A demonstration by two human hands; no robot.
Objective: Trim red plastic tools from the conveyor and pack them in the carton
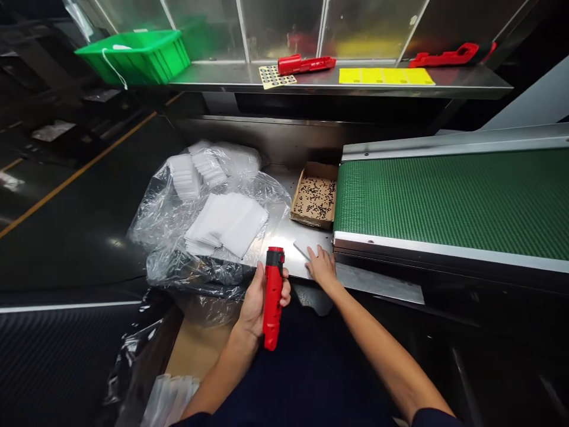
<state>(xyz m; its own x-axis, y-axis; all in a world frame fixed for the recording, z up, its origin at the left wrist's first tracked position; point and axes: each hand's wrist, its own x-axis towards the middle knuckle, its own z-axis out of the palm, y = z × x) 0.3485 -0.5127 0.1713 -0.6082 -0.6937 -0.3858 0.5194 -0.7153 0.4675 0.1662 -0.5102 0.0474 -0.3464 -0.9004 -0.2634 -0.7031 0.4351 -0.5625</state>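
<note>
The device (272, 302) is red (black near its top), the sheets (243, 222) white, the belt (448, 204) green.

No words, brands or numbers can be read; the yellow labels (386, 76) lie side by side on the shelf (222, 76), divided into panels, with any print too small to make out; on the same shelf, to their left, the pale sticker sheet (268, 77) carries rows of round dark marks, illegible from here and partly covered by a red part (313, 64).
</note>
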